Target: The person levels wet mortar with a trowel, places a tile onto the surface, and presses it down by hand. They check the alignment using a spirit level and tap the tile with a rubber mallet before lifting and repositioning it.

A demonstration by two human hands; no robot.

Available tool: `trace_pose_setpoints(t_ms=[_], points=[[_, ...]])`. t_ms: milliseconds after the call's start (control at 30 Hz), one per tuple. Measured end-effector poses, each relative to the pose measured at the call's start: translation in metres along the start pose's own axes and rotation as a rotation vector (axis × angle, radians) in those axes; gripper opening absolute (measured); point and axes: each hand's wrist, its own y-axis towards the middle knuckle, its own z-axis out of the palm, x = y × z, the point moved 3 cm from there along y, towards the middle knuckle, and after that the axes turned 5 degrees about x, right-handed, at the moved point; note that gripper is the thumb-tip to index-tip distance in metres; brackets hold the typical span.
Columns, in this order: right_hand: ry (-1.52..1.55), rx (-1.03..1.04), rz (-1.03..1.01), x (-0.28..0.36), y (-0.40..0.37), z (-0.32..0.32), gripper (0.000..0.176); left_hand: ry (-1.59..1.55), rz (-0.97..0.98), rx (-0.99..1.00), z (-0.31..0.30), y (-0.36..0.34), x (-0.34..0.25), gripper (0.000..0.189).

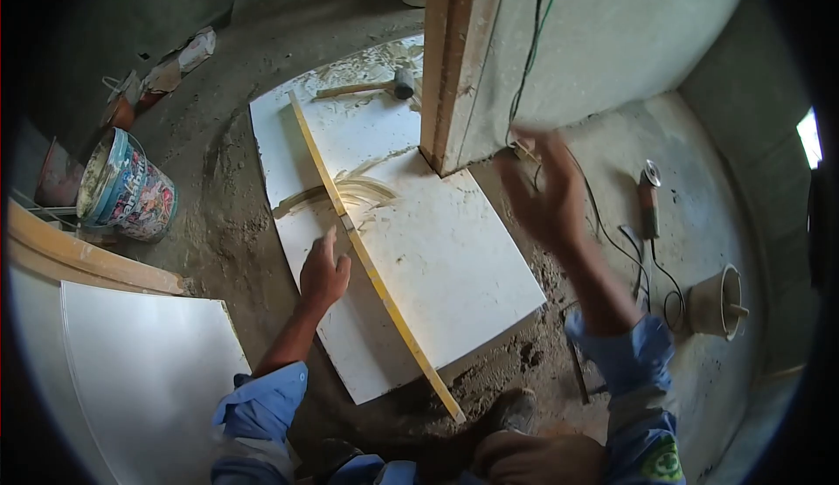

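My left hand [325, 273] is over the white tiles, just left of a long yellow bar [384, 297] that looks like a spirit level. Its index finger and thumb stand apart, and nothing shows in its grasp. Raised beside the door post [450, 74], my right hand [544, 192] is smeared by motion; the fingers look spread and hold nothing. Beneath the bar lie large white tiles [454, 249], with mortar smears across the middle. A rubber mallet [401, 85] rests on the far tile.
A painted bucket [135, 188] stands at left, near a white tile [153, 371]. On the right floor are an angle grinder [648, 205], its black cable and a tilted bucket [706, 304]. Cables hang down the wall [603, 39]. My shoe [514, 408] is near the bar's close end.
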Motion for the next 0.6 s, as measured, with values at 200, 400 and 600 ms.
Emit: trace_pose_setpoints(t_ms=[200, 400, 600], points=[[-0.605, -0.738, -0.48, 0.012, 0.213, 0.016, 0.066, 0.115, 0.182, -0.169, -0.03, 0.11, -0.042, 0.059], [-0.561, -0.812, -0.555, -0.005, 0.24, 0.046, 0.061, 0.334, 0.142, -0.08, -0.002, 0.264, -0.028, 0.067], [-0.512, -0.755, -0.659, -0.012, 0.236, 0.042, 0.057, 0.517, 0.02, -0.091, 0.03, 0.406, -0.013, 0.067]])
